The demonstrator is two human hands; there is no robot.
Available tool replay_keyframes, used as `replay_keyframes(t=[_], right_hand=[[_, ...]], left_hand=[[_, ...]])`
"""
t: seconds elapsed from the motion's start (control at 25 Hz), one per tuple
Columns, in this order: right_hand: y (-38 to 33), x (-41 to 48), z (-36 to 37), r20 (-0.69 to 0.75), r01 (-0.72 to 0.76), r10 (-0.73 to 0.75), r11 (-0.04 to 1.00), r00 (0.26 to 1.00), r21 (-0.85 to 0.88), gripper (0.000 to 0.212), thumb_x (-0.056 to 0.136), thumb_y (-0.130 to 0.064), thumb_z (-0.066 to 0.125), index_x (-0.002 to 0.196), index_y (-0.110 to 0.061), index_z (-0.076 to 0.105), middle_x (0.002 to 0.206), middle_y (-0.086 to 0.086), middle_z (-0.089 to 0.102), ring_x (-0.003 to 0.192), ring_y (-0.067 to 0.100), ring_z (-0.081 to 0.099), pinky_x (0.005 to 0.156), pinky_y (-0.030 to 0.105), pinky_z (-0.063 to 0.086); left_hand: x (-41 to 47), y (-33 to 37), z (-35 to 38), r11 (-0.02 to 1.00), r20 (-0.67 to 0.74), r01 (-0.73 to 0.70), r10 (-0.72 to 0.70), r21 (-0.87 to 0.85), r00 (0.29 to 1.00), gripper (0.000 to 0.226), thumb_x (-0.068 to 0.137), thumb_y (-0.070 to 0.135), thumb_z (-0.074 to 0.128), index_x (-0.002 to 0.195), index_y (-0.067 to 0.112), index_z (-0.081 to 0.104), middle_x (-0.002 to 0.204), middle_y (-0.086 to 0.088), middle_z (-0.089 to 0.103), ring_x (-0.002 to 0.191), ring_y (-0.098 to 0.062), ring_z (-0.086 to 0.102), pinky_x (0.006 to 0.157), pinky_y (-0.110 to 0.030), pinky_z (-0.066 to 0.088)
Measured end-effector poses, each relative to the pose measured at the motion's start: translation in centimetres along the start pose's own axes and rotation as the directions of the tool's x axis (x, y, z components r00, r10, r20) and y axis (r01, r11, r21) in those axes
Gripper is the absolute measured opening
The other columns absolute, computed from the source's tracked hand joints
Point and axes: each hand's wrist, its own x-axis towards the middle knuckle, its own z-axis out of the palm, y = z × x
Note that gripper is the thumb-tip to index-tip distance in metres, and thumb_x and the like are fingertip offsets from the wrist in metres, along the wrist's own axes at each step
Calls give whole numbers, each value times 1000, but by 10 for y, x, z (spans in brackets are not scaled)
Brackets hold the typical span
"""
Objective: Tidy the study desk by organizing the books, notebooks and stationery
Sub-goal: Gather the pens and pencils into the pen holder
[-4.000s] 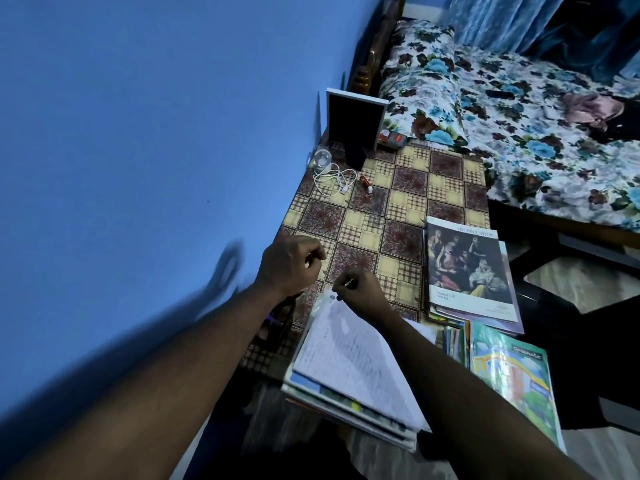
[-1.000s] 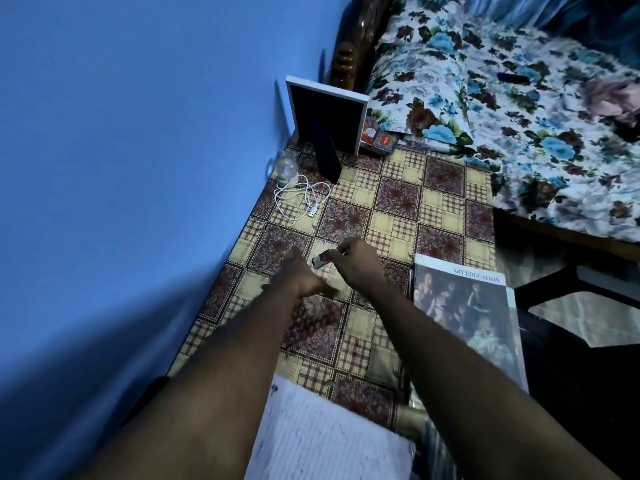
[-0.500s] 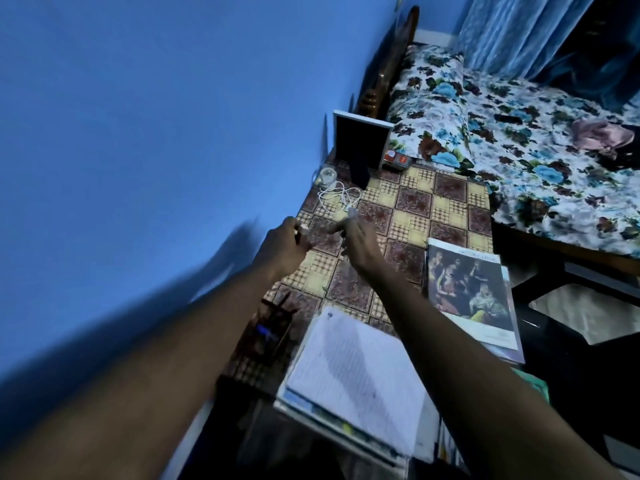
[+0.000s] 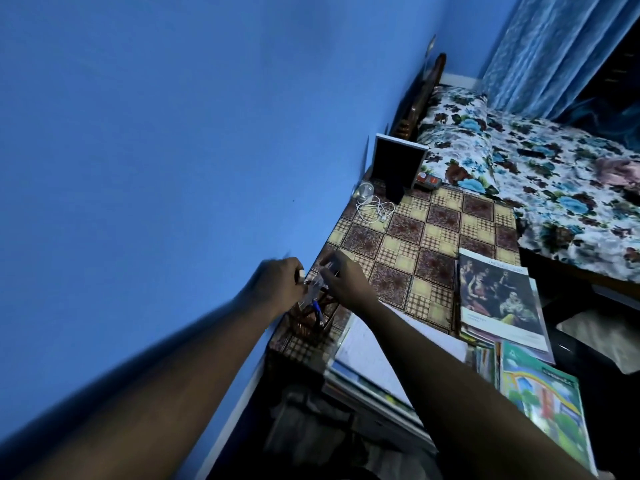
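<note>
A brown pen holder (image 4: 306,323) with a blue pen (image 4: 317,308) in it stands at the desk's left edge by the wall. Both hands hover right over it, blurred. My left hand (image 4: 277,285) is closed, with a small white piece (image 4: 302,274) showing at its fingers. My right hand (image 4: 344,280) pinches a pale, blurred stationery piece (image 4: 320,280) above the holder. An open notebook (image 4: 372,355) lies on a stack of books under my right forearm. An art book (image 4: 498,299) tops another pile, and a green book (image 4: 540,407) lies nearer.
The checked desk cloth (image 4: 440,237) runs to the far end, where a picture frame (image 4: 398,164), a coiled white cable (image 4: 375,209), a small clear gadget (image 4: 363,192) and a red box (image 4: 427,180) sit. A flowered bed (image 4: 554,188) borders the desk on the right.
My right hand picked a small red and white item off the desk's middle. Both hands then drew back toward me and left, and now hover over the pen holder.
</note>
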Motion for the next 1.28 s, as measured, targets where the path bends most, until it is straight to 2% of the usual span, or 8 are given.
replay_keyframes(t=[0.16, 0.36, 0.56, 0.68, 0.8, 0.92, 1.08, 1.28], right_hand=[[-4, 1, 16, 1, -70, 70, 992, 998, -107, 17, 93, -16, 50, 108, -9, 54, 92, 15, 66, 77, 31, 62, 62, 38, 51], [2, -1, 25, 70, -106, 120, 979, 990, -173, 6, 89, -13, 54, 94, -14, 57, 89, 9, 68, 77, 26, 64, 66, 40, 55], [8, -4, 22, 81, -112, 124, 984, 989, -140, 8, 89, -10, 55, 94, -10, 60, 77, 0, 60, 56, 11, 57, 52, 29, 45], [16, -7, 17, 69, -128, 136, 986, 988, -103, 10, 87, -9, 55, 93, -9, 63, 73, -5, 58, 58, 5, 53, 52, 27, 42], [25, -10, 12, 50, -137, 142, 987, 989, -82, 14, 87, -6, 54, 95, -8, 65, 82, 2, 61, 64, 11, 54, 55, 27, 42], [35, -14, 9, 41, -150, 154, 985, 987, -79, 13, 88, -7, 54, 94, -9, 65, 82, 2, 62, 59, 8, 52, 51, 26, 39], [48, -18, 10, 30, -195, 197, 980, 980, -46, 11, 87, -6, 53, 88, -10, 64, 82, 6, 66, 70, 25, 63, 60, 41, 51], [53, -22, 20, 78, -429, 423, 898, 903, 101, 13, 92, -11, 57, 101, -11, 48, 87, 11, 62, 72, 32, 66, 64, 47, 56]], left_hand=[[-10, -9, 9, 999, 20, 35, -35, 11, 999, 21, 76, 20, 72, 96, 16, 67, 86, -7, 70, 82, -24, 67, 72, -28, 54], [-10, -22, 28, 991, 60, 133, -132, -21, 989, 13, 81, 17, 66, 92, 11, 68, 88, -13, 70, 79, -27, 67, 63, -21, 44], [2, -19, 39, 985, 89, 171, -169, -11, 981, 20, 89, 20, 56, 100, 8, 67, 96, -17, 70, 89, -33, 66, 73, -30, 54], [6, -18, 45, 984, 111, 177, -179, 31, 978, 20, 88, 22, 62, 102, 10, 69, 97, -15, 71, 88, -30, 67, 77, -33, 57], [8, -19, 52, 980, 137, 181, -192, 83, 972, 18, 82, 22, 69, 94, 8, 70, 93, -13, 72, 85, -27, 69, 73, -30, 57], [11, -15, 56, 970, 177, 176, -206, 171, 962, 20, 85, 21, 66, 96, 4, 68, 97, -15, 72, 95, -29, 66, 80, -30, 52], [14, -4, 55, 955, 166, 118, -168, 273, 972, 27, 92, 29, 56, 95, 4, 65, 101, -15, 69, 98, -31, 64, 85, -31, 46], [13, -1, 54, 882, 189, 24, -127, 471, 974, 21, 87, 15, 60, 106, 9, 64, 108, -11, 69, 101, -25, 65, 87, -32, 47]])
